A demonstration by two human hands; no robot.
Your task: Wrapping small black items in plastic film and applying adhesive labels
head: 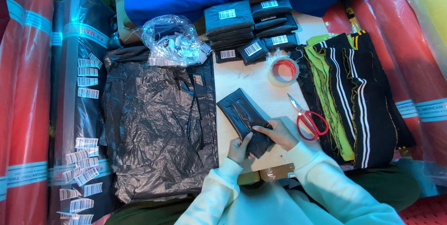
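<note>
- Our left hand (240, 149) and right hand (279, 133) both have fingers curled around the near end of a black plastic-wrapped packet (243, 118).
- It lies on the pale table (253, 81) (tilted away to our left).
- Red-handled scissors (307, 119) lie just right.

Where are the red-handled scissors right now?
In the head view, the red-handled scissors lie on the pale table, just right of the right hand, below the tape roll.
</note>
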